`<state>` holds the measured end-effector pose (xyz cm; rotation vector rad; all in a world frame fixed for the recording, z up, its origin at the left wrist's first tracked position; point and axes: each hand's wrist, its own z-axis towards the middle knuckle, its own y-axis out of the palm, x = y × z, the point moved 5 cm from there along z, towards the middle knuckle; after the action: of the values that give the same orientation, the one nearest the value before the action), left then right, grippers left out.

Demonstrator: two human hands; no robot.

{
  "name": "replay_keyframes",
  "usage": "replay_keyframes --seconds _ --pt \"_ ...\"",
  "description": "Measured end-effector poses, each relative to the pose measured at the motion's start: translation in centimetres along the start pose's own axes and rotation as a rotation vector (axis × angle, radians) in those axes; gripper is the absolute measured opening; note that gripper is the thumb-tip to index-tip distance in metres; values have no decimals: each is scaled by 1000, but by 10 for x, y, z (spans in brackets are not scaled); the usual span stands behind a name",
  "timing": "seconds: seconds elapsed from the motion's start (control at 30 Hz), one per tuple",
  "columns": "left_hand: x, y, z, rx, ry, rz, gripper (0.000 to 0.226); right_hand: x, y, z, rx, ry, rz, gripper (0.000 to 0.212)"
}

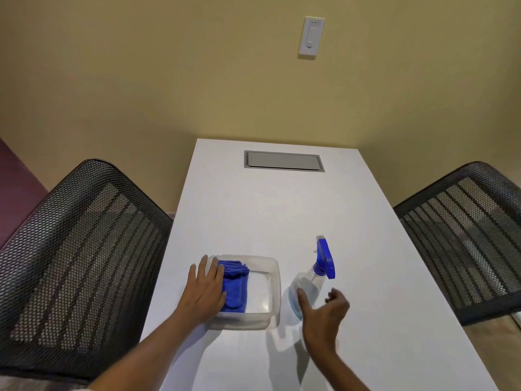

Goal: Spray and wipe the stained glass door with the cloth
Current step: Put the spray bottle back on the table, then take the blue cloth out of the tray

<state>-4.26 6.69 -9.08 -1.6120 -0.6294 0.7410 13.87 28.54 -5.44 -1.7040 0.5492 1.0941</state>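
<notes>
A white counter (282, 210) stands against a yellow wall (169, 80), with 2 black mesh chairs, 1 on the left side (79, 244) and 1 on the right side (465, 230). On the near part of the counter there is a clear plastic tray (272, 294). A folded blue cloth (236, 286) lies inside the tray, in its left half. The left hand (205, 289) rests flat on the left part of the cloth, with the fingers spread and stretched out; it covers the cloth but does not close around it.

Just to the right of the tray stands a clear spray bottle (308, 286) with a blue trigger head (325, 258). The head points away from the person. The right hand (327, 309) is at the lower part of the bottle, open wide. Its thumb (301, 296) is against the left side of the bottle and the other fingers are curled loosely on the right side. It does not grip the bottle.

Farther on the counter there is a grey cover plate (284, 161), set into the surface. A white switch (311, 37) is on the wall above. The glass door does not appear in this view.
</notes>
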Motion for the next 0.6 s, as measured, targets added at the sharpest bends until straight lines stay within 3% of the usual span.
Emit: replay_keyframes --seconds 0.13,0.27,0.4,0.5,0.6 --pt "-6 2 0 -12 -29 -30 66 12 33 -44 -151 -9 -26 62" --pt "-13 8 1 -14 -59 -33 64 -6 71 -65 -332 -204 -200 45" --pt "-16 13 0 -4 -75 -72 58 -22 108 -67 -450 -349 -384 44" --pt "-18 18 1 -33 -108 -87 52 -25 135 -55 -541 -305 -474 43" --pt "-20 23 0 -83 -149 -73 42 -25 156 -43 -598 -121 -480 37"
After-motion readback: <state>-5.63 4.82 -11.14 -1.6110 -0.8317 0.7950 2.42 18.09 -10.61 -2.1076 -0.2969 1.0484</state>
